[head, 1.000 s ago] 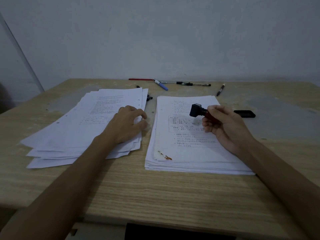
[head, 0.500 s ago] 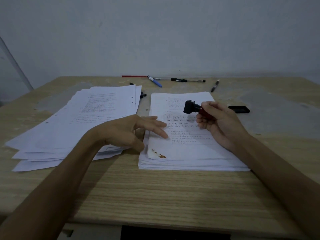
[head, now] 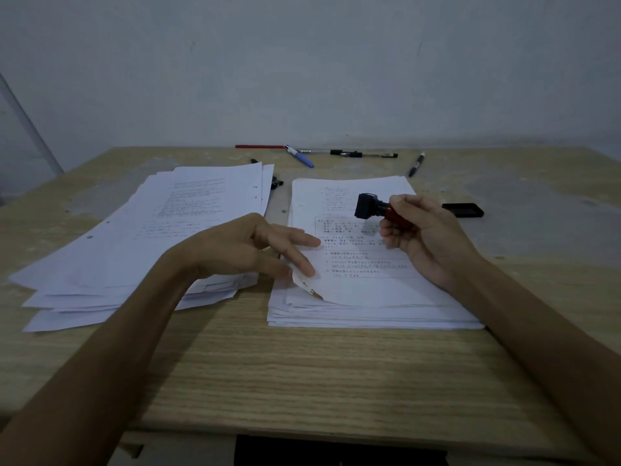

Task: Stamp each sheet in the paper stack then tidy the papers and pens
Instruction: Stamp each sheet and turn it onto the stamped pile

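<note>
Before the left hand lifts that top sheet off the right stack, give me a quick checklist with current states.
1. Stamp secured in right hand: ok, fingers curled round its red handle.
2. Stamp clear of paper: ok, held above the right stack.
3. Left hand has the top sheet: not ok, straight fingers only touch its lifted near-left corner.
4. Top sheet stamped: cannot tell.
5. Left pile free to receive it: ok, though fanned out.
6. Pens out of the way: ok, at the far edge.

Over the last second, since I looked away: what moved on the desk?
The left hand left the left pile and crossed to the right stack, lifting its top sheet's near-left corner. The right hand kept holding the stamp; pens unmoved.
</note>
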